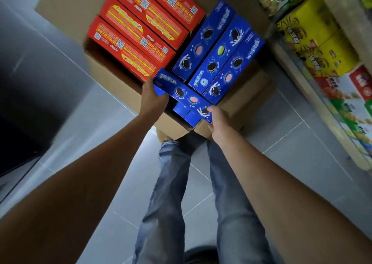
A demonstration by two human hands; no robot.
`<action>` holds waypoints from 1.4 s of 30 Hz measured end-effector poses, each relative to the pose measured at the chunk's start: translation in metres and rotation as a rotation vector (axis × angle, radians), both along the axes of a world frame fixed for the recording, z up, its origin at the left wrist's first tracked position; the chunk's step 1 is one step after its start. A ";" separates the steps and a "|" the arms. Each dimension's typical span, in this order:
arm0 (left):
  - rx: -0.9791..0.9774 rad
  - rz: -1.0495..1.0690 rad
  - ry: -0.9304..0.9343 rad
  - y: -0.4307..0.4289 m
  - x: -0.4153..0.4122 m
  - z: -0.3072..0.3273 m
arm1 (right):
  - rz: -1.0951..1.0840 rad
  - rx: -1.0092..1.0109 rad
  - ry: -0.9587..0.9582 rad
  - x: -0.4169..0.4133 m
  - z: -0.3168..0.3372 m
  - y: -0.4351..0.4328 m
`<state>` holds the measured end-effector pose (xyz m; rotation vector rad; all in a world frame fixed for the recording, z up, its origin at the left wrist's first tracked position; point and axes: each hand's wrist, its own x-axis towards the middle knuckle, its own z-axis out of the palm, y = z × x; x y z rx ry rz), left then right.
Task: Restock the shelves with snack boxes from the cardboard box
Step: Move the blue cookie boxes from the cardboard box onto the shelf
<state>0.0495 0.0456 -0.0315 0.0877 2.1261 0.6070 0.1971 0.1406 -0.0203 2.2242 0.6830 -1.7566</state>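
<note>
left hand (151,98) and right hand (219,122) grip opposite ends of a blue snack box (182,94) at the cardboard box's (112,78) near edge

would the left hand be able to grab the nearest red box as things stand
Probably not yet: the left hand grips one end of a blue box, the right hand the other. The red box lies uncovered just beyond that hand, so once freed, the way looks open.
</note>
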 end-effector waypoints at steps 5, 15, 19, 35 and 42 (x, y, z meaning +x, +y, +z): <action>-0.096 0.035 0.017 -0.016 0.005 0.021 | 0.017 0.023 0.031 -0.001 0.020 0.009; 0.126 0.186 0.173 -0.010 0.001 0.128 | 0.155 0.251 0.150 -0.031 0.122 0.066; 0.345 0.268 0.166 0.023 -0.012 0.181 | 0.218 0.452 0.182 -0.056 0.179 0.099; 0.691 0.230 0.491 0.140 -0.082 0.483 | 0.106 1.049 0.478 -0.088 0.509 0.177; 0.850 0.117 0.619 0.172 -0.081 0.639 | 0.054 1.296 0.585 -0.075 0.656 0.188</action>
